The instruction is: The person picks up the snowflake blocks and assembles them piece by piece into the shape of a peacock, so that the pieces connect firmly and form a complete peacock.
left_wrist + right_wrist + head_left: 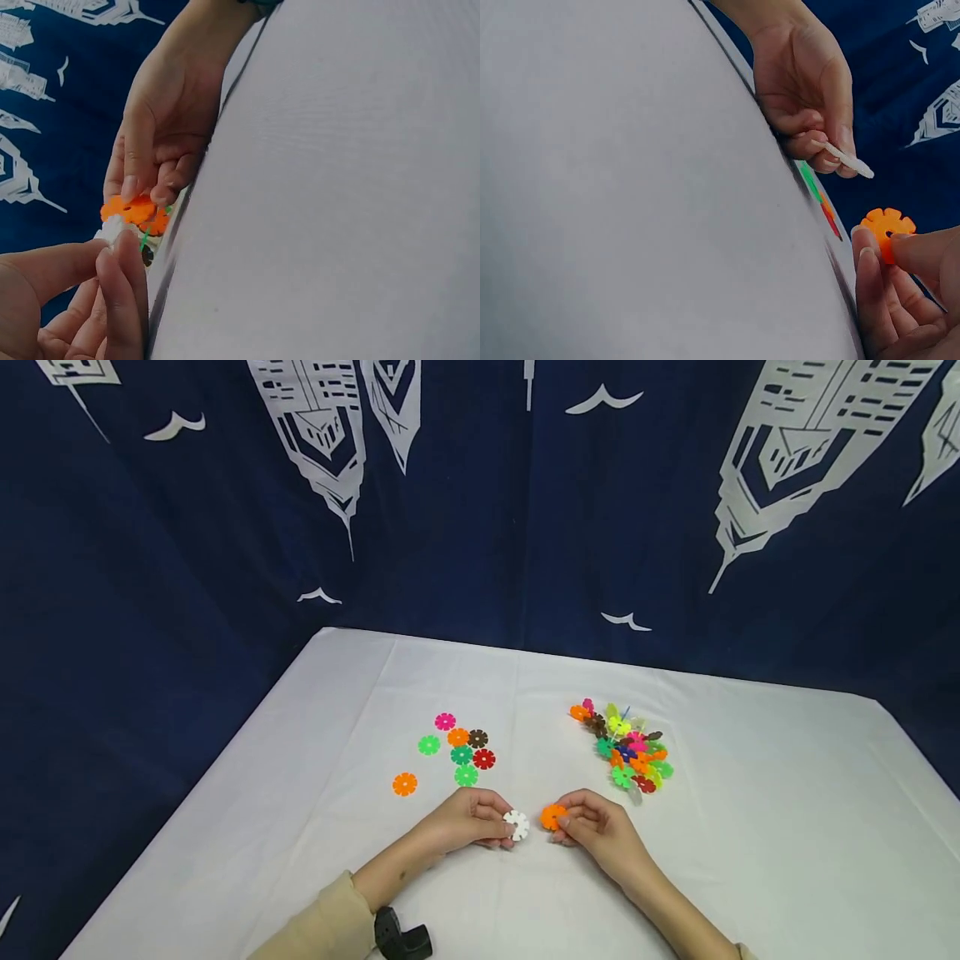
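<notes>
Between its thumb and fingers my left hand (480,818) pinches a white notched disc (517,825), a flower-shaped plastic piece with slots round its rim. My right hand (600,828) pinches an orange notched disc (553,817) in the same way. In the head view the two discs face each other with a small gap between them, just above the table. The right wrist view shows the white disc (849,160) edge-on and the orange disc (887,229) nearly face-on. In the left wrist view the white disc (114,227) partly overlaps the orange disc (129,210).
Several loose discs lie flat beyond my left hand, among them a pink disc (445,722), a red disc (483,759) and a separate orange disc (405,784). A mixed-colour heap of discs (633,752) sits beyond my right hand. White cloth covers the table (765,827); a dark blue curtain (465,552) hangs behind.
</notes>
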